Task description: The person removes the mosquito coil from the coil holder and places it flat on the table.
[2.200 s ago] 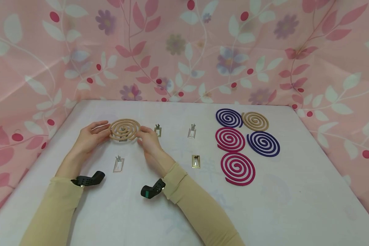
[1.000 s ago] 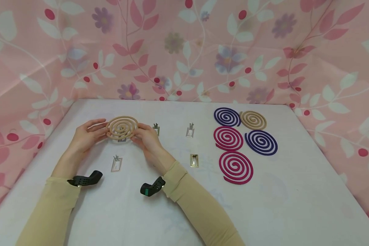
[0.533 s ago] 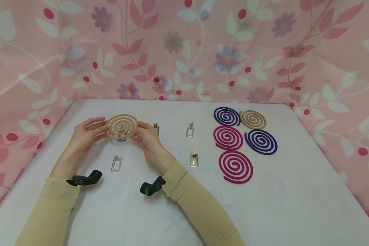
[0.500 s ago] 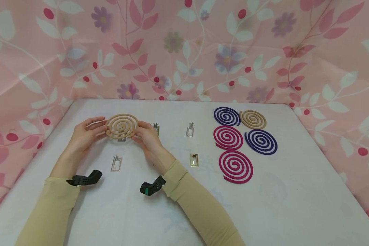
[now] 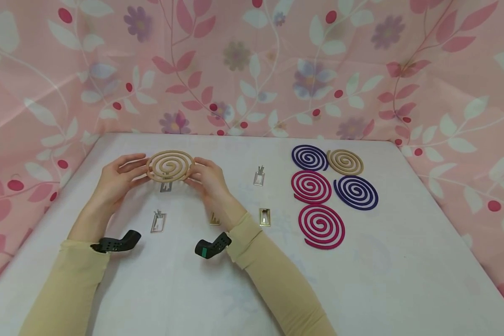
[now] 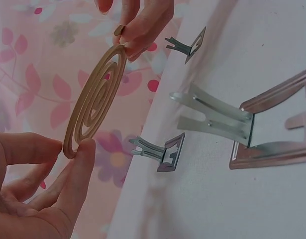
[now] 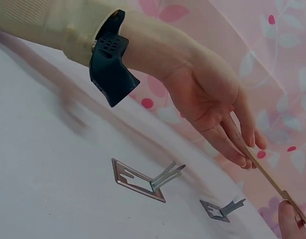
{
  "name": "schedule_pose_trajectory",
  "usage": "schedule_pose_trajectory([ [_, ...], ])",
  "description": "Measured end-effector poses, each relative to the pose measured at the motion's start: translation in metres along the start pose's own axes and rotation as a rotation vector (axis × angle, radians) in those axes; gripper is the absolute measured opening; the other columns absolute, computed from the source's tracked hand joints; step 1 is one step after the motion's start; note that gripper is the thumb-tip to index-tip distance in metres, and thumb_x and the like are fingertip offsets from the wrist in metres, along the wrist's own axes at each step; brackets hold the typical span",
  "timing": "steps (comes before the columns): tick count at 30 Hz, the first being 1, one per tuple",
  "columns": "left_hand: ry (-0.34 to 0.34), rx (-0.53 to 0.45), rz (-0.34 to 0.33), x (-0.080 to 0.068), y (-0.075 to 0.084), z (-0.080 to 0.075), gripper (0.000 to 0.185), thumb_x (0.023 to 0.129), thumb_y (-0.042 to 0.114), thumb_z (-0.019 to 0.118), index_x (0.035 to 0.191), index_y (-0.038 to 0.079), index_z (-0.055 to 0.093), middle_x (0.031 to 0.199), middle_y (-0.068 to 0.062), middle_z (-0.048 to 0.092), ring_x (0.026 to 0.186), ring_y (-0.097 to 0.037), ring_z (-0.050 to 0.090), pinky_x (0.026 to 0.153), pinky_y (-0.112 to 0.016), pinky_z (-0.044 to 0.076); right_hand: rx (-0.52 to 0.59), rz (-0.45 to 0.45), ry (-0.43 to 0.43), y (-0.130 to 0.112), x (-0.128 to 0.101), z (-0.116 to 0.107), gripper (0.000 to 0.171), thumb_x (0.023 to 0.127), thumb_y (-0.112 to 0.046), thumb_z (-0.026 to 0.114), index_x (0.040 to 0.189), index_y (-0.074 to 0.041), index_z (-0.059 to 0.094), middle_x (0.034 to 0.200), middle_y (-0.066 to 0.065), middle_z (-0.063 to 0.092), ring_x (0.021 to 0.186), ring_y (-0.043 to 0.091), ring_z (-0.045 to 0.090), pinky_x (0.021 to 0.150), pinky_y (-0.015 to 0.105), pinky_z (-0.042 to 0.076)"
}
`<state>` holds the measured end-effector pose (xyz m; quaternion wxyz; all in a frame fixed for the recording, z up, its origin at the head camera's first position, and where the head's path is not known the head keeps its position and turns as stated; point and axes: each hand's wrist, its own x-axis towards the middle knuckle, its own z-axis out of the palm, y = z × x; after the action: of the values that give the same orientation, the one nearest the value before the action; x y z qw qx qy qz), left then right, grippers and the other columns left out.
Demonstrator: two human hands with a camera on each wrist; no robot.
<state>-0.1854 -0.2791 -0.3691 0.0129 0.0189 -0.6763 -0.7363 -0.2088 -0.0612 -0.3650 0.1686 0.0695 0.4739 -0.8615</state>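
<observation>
A tan mosquito coil (image 5: 169, 166) hangs above the table, its rim between both hands. My left hand (image 5: 121, 176) pinches its left edge between thumb and fingers, as the left wrist view shows. On the opposite edge, my right hand (image 5: 211, 182) grips the rim with thumb and fingertips. Below the coil, a small metal coil stand (image 5: 166, 187) lies on the table with its forked tab bent up. The coil (image 6: 95, 99) is clear of this stand (image 6: 155, 153) in the left wrist view. Nearer the left wrist camera is another silver stand (image 6: 217, 117).
More stands lie about: a silver one (image 5: 158, 222) in front, a brass one (image 5: 215, 219) partly behind the right forearm, another brass one (image 5: 265, 217) and a silver one (image 5: 258, 178). Several coils lie flat at right, including pink (image 5: 321, 226), dark blue (image 5: 355, 192) and tan (image 5: 345, 162).
Both hands have raised the coil a little away from the stand beneath it. My right hand has moved up and right, now hiding the back brass stand and uncovering the front one.
</observation>
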Motion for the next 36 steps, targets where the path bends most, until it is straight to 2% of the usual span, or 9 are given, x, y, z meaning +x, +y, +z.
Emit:
schedule_pose_trajectory([
  [6,-0.008,-0.012,0.009,-0.001,0.002,0.003,0.042,0.087,0.004,0.064,0.126,0.002,0.048,0.110,0.000,0.065,0.097,-0.008,0.063,0.079,-0.024,0.055,-0.012,0.013,0.015,-0.006,-0.001,-0.002,0.038,0.084,0.005,0.051,0.122,-0.001,0.052,0.118,0.022,0.057,0.089,0.028,0.062,0.087,0.042,0.052],
  [11,-0.008,-0.021,0.012,-0.001,0.003,0.005,0.041,0.087,0.004,0.064,0.125,0.002,0.049,0.110,-0.001,0.065,0.097,-0.008,0.064,0.079,-0.024,0.055,-0.014,0.017,0.016,-0.009,-0.003,-0.003,0.041,0.085,0.005,0.051,0.125,0.000,0.050,0.118,0.022,0.057,0.094,0.031,0.062,0.087,0.042,0.052],
  [19,-0.003,0.009,0.014,-0.003,0.004,0.008,0.041,0.087,0.006,0.064,0.125,0.004,0.050,0.112,-0.002,0.064,0.098,-0.008,0.063,0.078,-0.024,0.055,-0.011,0.025,0.015,-0.014,-0.001,-0.007,0.037,0.086,0.003,0.052,0.123,-0.001,0.054,0.116,0.019,0.059,0.087,0.025,0.062,0.085,0.039,0.054],
  [24,-0.011,-0.004,0.031,-0.004,0.006,0.013,0.041,0.087,0.005,0.064,0.125,0.002,0.050,0.112,-0.002,0.065,0.096,-0.008,0.064,0.078,-0.024,0.055,-0.020,0.023,0.007,-0.020,0.000,-0.011,0.036,0.087,0.003,0.053,0.123,0.001,0.057,0.115,0.016,0.062,0.084,0.023,0.064,0.082,0.036,0.055],
  [31,-0.021,0.004,0.026,-0.006,0.010,0.021,0.044,0.087,0.009,0.065,0.127,0.002,0.047,0.115,-0.004,0.063,0.098,-0.008,0.063,0.079,-0.023,0.054,-0.086,-0.012,-0.003,-0.024,0.002,-0.017,0.031,0.086,0.002,0.053,0.117,0.001,0.061,0.105,0.013,0.065,0.075,0.020,0.064,0.076,0.033,0.057],
  [36,-0.032,-0.025,0.030,-0.008,0.012,0.025,0.043,0.087,0.008,0.064,0.127,0.002,0.048,0.117,-0.006,0.061,0.100,-0.010,0.063,0.079,-0.024,0.054,-0.119,-0.058,-0.017,-0.027,0.004,-0.020,0.027,0.086,0.003,0.053,0.112,0.003,0.063,0.100,0.013,0.066,0.071,0.019,0.064,0.072,0.034,0.057],
])
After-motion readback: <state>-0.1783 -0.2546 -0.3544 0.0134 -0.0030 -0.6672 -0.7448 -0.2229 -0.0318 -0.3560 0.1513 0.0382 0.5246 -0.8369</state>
